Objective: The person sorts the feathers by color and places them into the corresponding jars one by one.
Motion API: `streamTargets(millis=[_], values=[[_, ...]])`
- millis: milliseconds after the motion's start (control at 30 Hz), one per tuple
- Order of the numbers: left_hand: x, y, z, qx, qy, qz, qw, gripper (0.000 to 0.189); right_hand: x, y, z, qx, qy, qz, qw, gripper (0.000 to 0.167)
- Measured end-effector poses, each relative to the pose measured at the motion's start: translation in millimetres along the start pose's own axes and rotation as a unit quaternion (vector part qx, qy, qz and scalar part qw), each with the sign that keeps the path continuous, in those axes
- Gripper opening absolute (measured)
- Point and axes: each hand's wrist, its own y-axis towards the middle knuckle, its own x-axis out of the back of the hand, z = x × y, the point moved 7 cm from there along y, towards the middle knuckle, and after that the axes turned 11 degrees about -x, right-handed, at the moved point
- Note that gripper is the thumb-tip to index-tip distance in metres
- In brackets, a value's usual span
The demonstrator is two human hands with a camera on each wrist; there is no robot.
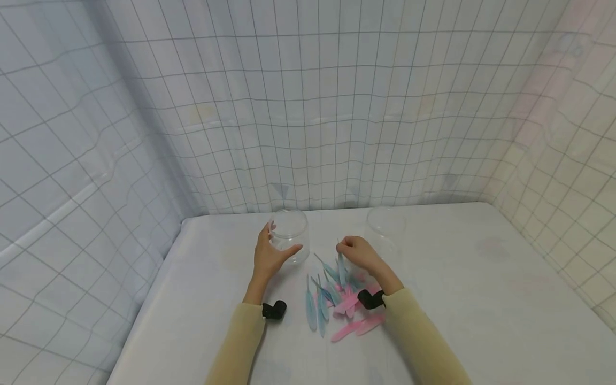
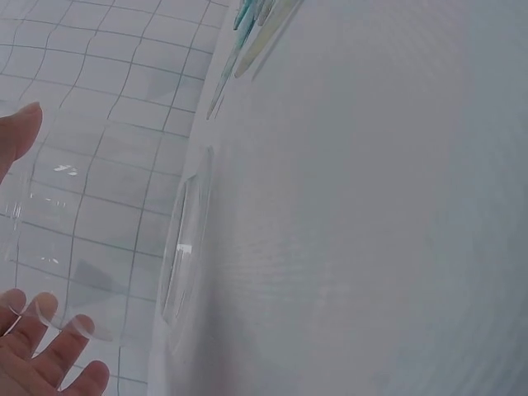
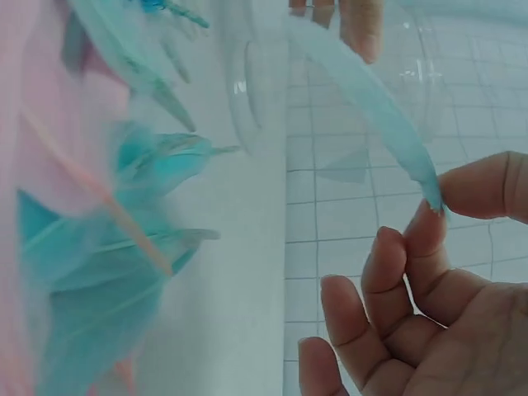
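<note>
My left hand [image 1: 268,259] grips the side of a clear jar [image 1: 293,230] near the table's back edge, thumb in front and fingers around its far left side. In the left wrist view, the fingertips touch the see-through wall. My right hand [image 1: 361,252] pinches a light blue feather [image 3: 384,115] by its tip between thumb and forefinger, and the feather hangs down over the pile. The right wrist view has the left fingers on the jar behind this feather. Several blue feathers [image 1: 311,310] and pink feathers [image 1: 346,329] lie loosely mixed on the table below the right hand.
A second clear jar [image 1: 385,227] stands behind the right hand at the back of the table. The white table [image 1: 183,321] ends at a grid-patterned curtain [image 1: 337,107], which also hangs along both sides.
</note>
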Motion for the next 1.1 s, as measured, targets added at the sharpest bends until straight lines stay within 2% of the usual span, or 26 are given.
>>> streamTargets(millis=[167,333,567,767,900,1000,1100], values=[[1.6,-0.3,2.1,0.008,0.002,0.002,1.0,0.107,6.6,0.6,16.0,0.015,0.057,-0.008,0.9982,0.018],[5.5,-2.1,2.1,0.017,0.006,0.001,0.9998,0.106,11.0,4.2,43.0,0.046,0.101,-0.027,0.9934,0.018],[6.4,-1.9,1.0,0.019,-0.007,0.0,0.9998,0.107,13.4,12.8,80.4,0.102,0.137,-0.11,0.9792,0.015],[2.4,-2.5,2.1,0.025,-0.012,0.003,0.9996,0.107,7.3,19.4,93.3,0.14,0.155,-0.169,0.9631,0.014],[1.2,-3.3,2.5,0.02,-0.007,0.001,0.9998,0.105,-0.3,24.2,95.9,0.16,0.15,-0.184,0.9582,0.013],[0.8,-2.7,1.8,0.012,-0.01,-0.003,0.9999,0.104,-6.5,27.3,97.9,0.173,0.119,-0.18,0.961,0.013],[2.0,-1.3,1.9,0.008,-0.006,-0.007,0.9999,0.104,-14.2,30.9,97.1,0.173,0.067,-0.159,0.9696,0.014]])
